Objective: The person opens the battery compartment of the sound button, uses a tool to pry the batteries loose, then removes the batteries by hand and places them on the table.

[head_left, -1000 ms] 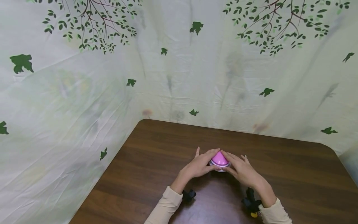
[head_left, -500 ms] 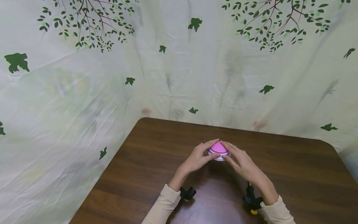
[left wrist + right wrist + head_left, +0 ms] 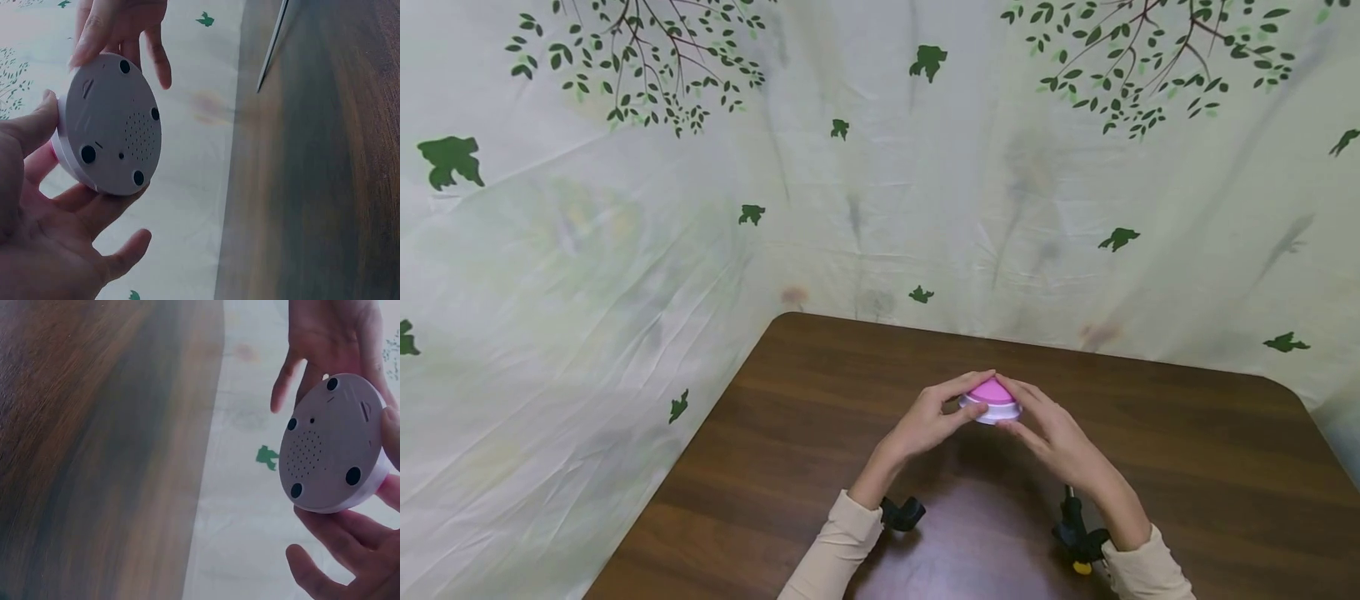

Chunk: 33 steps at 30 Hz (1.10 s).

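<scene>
Nearby, leaf-printed cloth [image 3: 880, 217] edges the table [image 3: 1195, 467] below the pink-topped disc [image 3: 992, 393].

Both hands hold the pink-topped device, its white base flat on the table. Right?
Not the last part: the white base is held up off the table. The left wrist view shows its underside exposed. The rest stands: left hand and right hand hold the pink-topped device.

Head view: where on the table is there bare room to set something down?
The table is bare left of the left hand, right of the right hand, and behind the pink-topped device up to the cloth. Between the beige sleeves, black mounts crowd it.
</scene>
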{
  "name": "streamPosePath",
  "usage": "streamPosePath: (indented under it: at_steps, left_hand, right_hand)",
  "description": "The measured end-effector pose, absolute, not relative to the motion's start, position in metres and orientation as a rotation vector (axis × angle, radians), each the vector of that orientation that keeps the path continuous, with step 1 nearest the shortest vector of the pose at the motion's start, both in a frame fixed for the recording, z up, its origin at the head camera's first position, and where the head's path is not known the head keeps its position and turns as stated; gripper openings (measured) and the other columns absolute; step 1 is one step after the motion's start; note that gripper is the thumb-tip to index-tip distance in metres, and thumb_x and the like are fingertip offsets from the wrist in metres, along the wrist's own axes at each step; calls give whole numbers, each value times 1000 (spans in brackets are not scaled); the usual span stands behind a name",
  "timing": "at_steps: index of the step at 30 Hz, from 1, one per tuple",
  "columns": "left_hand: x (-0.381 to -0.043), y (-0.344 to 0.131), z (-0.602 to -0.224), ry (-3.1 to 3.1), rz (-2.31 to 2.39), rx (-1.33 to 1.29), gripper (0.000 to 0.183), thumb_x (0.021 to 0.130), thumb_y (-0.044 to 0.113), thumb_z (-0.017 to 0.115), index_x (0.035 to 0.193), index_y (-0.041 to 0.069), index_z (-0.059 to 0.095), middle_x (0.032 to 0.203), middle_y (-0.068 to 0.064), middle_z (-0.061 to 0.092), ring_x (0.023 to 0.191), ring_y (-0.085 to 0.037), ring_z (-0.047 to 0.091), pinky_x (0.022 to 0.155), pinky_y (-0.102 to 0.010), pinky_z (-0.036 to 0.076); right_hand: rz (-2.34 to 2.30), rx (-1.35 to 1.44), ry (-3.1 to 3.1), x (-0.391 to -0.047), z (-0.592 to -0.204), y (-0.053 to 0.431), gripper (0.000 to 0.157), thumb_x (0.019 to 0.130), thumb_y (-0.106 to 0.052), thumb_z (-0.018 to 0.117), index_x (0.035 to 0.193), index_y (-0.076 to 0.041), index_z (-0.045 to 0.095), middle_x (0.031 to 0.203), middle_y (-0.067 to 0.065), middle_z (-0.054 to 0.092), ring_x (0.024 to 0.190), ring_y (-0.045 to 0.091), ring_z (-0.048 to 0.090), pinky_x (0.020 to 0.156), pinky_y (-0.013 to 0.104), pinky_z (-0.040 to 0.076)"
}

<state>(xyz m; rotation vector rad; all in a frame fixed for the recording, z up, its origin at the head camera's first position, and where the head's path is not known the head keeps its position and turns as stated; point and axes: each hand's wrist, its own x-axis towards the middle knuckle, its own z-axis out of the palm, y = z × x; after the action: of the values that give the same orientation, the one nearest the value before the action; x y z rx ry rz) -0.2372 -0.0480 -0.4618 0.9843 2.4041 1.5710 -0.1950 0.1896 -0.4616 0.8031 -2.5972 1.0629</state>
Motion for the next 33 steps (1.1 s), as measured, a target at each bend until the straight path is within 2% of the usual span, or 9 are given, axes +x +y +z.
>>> streamPosePath:
  at_steps: [9,15,17,19,22,25,31,33]
  left_hand:
    - [-239,-51,-459,2298,1596,1052,52,104,24,63,154,29,50,160,5,49,145,-13,48,116,-41,46]
    - [-238,-53,-458,2248,1617,1043,51,105,22,61,154,31,50,158,8,50,145,-11,48,115,-34,45]
    - [-237,-53,-457,2236,1617,1036,50,106,22,60,154,33,50,157,10,51,144,-9,50,113,-30,46]
    - [-237,-53,-457,2224,1618,1028,49,107,24,58,154,35,49,157,11,51,142,-8,51,111,-28,47]
    - [-237,-53,-457,2201,1630,1016,48,108,26,56,154,36,49,156,12,52,140,-7,53,107,-27,49]
    - [-237,-53,-457,2174,1646,1006,47,109,26,54,155,36,48,157,12,51,140,-7,53,105,-26,50]
    - [-238,-56,-458,2154,1638,993,47,110,27,51,156,35,46,158,15,49,143,-4,48,114,-27,43]
    - [-239,-56,-459,2149,1630,1001,47,111,28,48,157,33,45,158,13,49,144,-5,48,115,-28,42]
  right_hand:
    - [1137,737,-2616,-193,-455,194,63,100,-16,68,158,-23,44,151,9,57,132,29,60,100,56,53]
    - [1277,676,-2620,-193,-452,198,55,104,-18,62,157,-26,47,151,10,59,119,16,66,93,30,58]
    - [1348,660,-2616,-193,-452,200,51,107,-20,59,156,-28,48,152,9,57,119,7,65,92,22,56]
    - [1433,661,-2601,-194,-451,202,48,108,-20,55,155,-28,49,154,8,56,120,-1,62,91,19,55]
    - [1509,691,-2582,-194,-450,204,46,111,-20,50,156,-26,48,155,9,54,123,-9,56,91,19,55]
    - [1564,725,-2573,-194,-450,206,46,112,-18,47,157,-24,46,156,11,53,124,-11,53,92,22,57]
    - [1671,747,-2565,-195,-450,205,46,112,-19,44,158,-21,45,158,14,49,125,-10,53,91,22,57]
    - [1690,750,-2560,-195,-450,205,45,112,-18,44,157,-20,46,158,14,49,123,-9,55,89,25,59]
